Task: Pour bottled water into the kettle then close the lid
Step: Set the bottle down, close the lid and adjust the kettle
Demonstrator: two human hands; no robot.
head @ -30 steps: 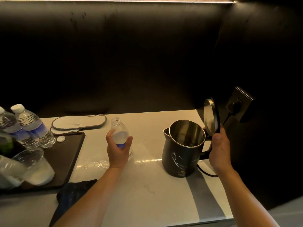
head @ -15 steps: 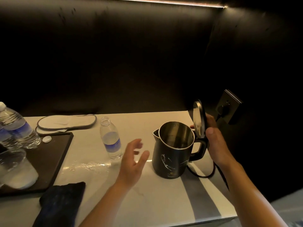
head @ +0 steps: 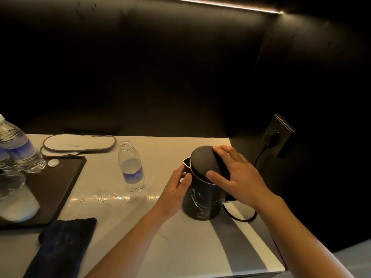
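Dark walls close in around a pale marble-look counter (head: 124,221) lit by a thin light strip overhead. On it stands the black kettle (head: 202,197), between the two hands. The right hand (head: 239,177) lies over the lid (head: 206,163), fingers spread across its far edge and thumb at its near edge; the lid is tilted, almost down but with a gap showing at the spout side. The left hand (head: 174,189) is loosely curved, its fingers and thumb touching the kettle's left wall just under the rim. Left of that hand, apart from it, the uncapped water bottle (head: 131,167) stands upright, partly filled. Farther left sit a dark tray (head: 60,183) and a white cap (head: 53,163). Behind the right hand a cord (head: 261,155) runs to a wall socket (head: 278,135).
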